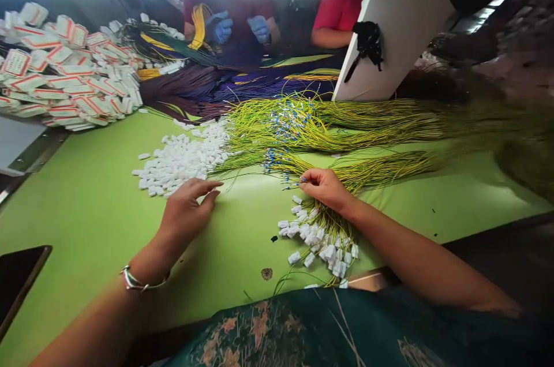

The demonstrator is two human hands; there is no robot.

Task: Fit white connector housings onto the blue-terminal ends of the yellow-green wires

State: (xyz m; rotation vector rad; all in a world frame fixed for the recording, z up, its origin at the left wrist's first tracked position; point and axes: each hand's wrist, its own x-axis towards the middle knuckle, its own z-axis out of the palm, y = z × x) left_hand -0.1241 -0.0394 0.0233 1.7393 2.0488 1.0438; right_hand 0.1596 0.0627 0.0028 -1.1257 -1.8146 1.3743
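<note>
My right hand (326,188) is closed in a pinch at the blue-tipped ends of the yellow-green wires (381,171). A blue tip shows at its fingertips. My left hand (190,205) hovers over the green table, thumb and forefinger a little apart, with nothing visible between them. It is nearest to a heap of small white plastic connector housings (186,159). Just past its fingertips lie a few thin loose wire ends. Below my right hand rests a bunch of wires fitted with white housings (320,237).
White labelled packs (64,70) are piled at the back left. More yellow-green wires (281,119) and dark wires (208,87) lie across the back. A white panel (389,26) stands upright at right. A phone-like dark object (21,280) lies left. Opposite are a person's blue-gloved hands (223,26).
</note>
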